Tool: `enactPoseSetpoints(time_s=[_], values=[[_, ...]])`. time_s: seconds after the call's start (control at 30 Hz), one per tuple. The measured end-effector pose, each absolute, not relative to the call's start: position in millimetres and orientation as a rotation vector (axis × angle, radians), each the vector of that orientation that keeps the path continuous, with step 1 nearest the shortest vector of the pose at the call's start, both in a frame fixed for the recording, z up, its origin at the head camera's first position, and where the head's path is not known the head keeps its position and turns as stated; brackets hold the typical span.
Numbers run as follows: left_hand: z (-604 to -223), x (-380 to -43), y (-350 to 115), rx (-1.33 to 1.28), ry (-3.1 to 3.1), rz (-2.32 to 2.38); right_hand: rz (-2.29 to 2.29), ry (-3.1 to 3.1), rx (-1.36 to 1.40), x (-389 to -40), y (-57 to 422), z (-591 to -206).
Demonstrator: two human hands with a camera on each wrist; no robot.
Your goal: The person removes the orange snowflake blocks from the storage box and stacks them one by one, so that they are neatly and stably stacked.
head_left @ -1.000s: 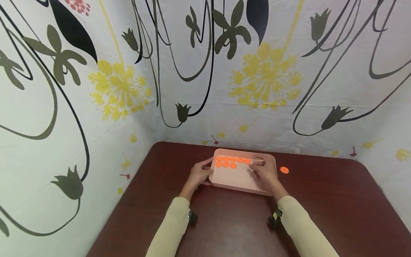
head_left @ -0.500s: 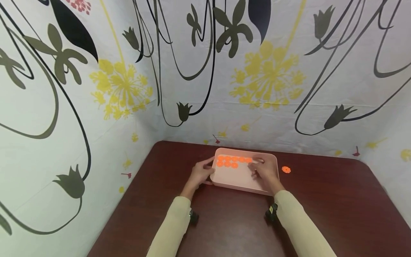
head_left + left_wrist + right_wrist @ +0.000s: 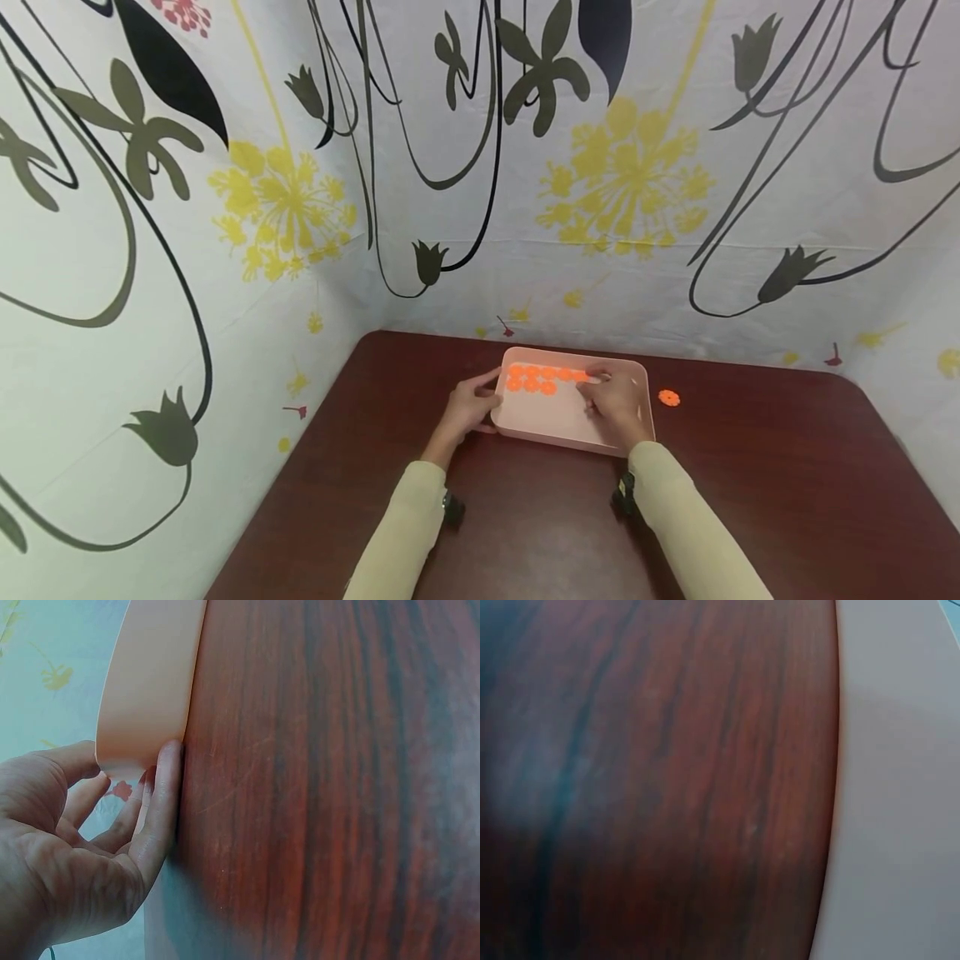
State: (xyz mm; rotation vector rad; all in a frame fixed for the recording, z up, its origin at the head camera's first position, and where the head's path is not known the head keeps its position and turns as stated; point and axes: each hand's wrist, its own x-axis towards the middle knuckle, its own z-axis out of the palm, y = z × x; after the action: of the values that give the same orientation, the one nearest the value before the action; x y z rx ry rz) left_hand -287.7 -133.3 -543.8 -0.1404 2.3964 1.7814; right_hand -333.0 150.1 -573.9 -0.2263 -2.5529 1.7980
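Observation:
A pale pink tray (image 3: 555, 421) lies on the dark red-brown table. Inside it, orange flower-shaped pieces (image 3: 531, 378) form two rows along its far left part. My left hand (image 3: 465, 407) holds the tray's left end; the left wrist view shows the thumb at its rim and the fingers (image 3: 166, 787) against its wall, low by the table. Over the right part of the tray, my right hand (image 3: 617, 400) has its thumb and index finger at an orange piece (image 3: 582, 377) at the right end of the back row, partly covered by the fingers. The right wrist view misses this hand.
One more orange flower-shaped piece (image 3: 669, 398) lies on the table (image 3: 750, 467) just right of the tray. A white cloth with printed flowers (image 3: 630, 183) hangs behind the table and along its left. Both wrists wear small dark devices (image 3: 452, 510).
My right hand and forearm have shifted slightly left, bringing the fingertips closer round the end of the back row. My left hand and the tray stay in place.

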Motion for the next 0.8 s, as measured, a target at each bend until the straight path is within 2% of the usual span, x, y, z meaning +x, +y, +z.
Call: enactPoseSetpoints(time_s=[0.8], values=[[-544.6,-286.7,-132.1,-0.151,2.387,1.785,1.67,-2.667,-0.276,-329.1,146.4,-565.6]])
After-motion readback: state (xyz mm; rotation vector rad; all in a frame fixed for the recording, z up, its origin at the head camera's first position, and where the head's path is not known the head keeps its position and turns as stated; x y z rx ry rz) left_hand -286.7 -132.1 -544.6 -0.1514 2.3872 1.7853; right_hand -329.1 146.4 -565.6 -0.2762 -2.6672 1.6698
